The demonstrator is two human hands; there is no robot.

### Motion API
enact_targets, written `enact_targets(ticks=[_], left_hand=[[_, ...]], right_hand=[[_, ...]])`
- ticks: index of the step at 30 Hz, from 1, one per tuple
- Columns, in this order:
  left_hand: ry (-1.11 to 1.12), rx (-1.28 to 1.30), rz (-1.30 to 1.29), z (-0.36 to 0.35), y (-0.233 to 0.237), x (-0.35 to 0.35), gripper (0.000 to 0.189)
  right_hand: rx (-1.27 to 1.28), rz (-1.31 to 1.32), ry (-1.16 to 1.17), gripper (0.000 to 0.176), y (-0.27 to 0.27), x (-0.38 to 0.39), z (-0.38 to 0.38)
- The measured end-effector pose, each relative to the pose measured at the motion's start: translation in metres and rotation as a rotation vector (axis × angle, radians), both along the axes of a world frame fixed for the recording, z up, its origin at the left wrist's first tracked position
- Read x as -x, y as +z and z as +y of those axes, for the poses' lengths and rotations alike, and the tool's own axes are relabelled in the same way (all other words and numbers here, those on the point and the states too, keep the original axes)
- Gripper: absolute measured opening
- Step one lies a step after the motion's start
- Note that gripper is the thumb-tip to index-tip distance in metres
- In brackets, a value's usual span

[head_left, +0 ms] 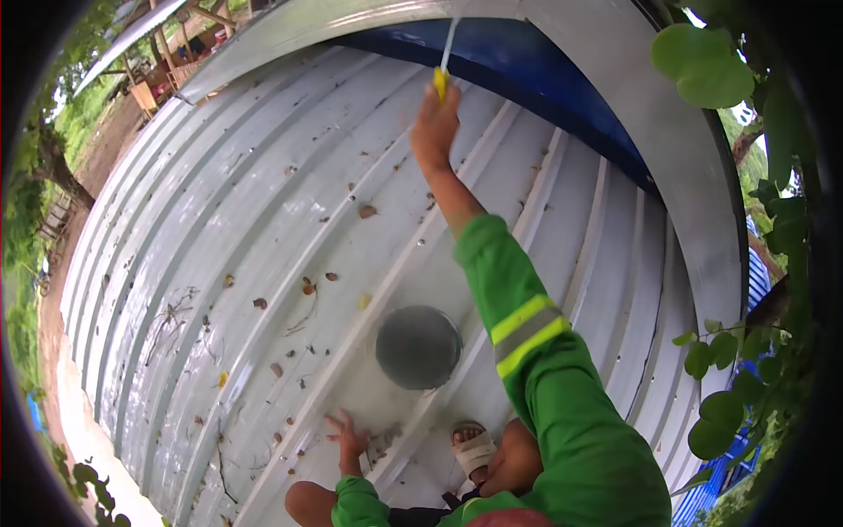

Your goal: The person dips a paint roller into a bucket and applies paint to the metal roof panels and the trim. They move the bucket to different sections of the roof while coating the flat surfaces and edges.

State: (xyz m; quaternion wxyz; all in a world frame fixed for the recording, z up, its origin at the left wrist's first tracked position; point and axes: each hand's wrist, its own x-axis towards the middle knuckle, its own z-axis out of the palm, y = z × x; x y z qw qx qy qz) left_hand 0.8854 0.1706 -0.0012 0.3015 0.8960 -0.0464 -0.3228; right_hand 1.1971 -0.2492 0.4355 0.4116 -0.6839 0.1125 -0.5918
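Note:
My right hand (436, 127) is stretched far forward and closed around the yellow handle (441, 83) of a tool with a thin pale rod (450, 46). The rod reaches up to the grey metal flashing at the top; its far end is cut off, so the kind of tool cannot be told. My left hand (349, 436) rests low on the ribbed metal roof (342, 290), its fingers spread and holding nothing. Between the hands sits a round, dark grey bucket-like thing (418, 348), seen from above. My sandalled foot (475, 450) is beside my left hand.
Curved grey flashing (650, 114) borders the roof at the top and right, with a blue surface (518, 75) under it. Dry leaves (367, 212) and twigs (171, 318) litter the ribs. Leafy branches (720, 422) hang at the right. Ground and a shelter lie beyond the left edge.

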Motion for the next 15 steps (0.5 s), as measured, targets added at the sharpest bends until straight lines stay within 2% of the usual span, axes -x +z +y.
enact_targets(ticks=[1,2,5,8,11,12,15], left_hand=[[-0.008,-0.035,0.011,0.004,-0.002,0.003,0.110],[-0.005,-0.050,-0.007,0.003,-0.005,-0.001,0.110],[-0.001,-0.064,-0.001,0.004,-0.007,0.013,0.108],[0.016,0.004,0.022,0.002,0.016,0.005,0.106],[0.034,-0.028,0.040,-0.002,0.012,0.002,0.106],[0.047,-0.012,0.027,-0.002,0.012,0.004,0.106],[0.038,-0.044,0.035,-0.007,0.019,0.003,0.107]], right_hand=[[-0.010,-0.035,0.006,0.029,-0.017,0.009,0.000],[-0.070,-0.006,0.032,0.019,-0.021,0.015,0.000],[0.039,-0.007,0.032,0.022,0.024,0.011,0.005],[-0.017,0.112,0.045,0.024,0.037,0.015,0.001],[0.052,0.098,0.008,0.035,-0.009,0.064,-0.019],[-0.082,0.238,0.020,0.037,-0.015,0.086,-0.023],[0.026,0.258,-0.034,0.029,-0.010,0.096,-0.026]])
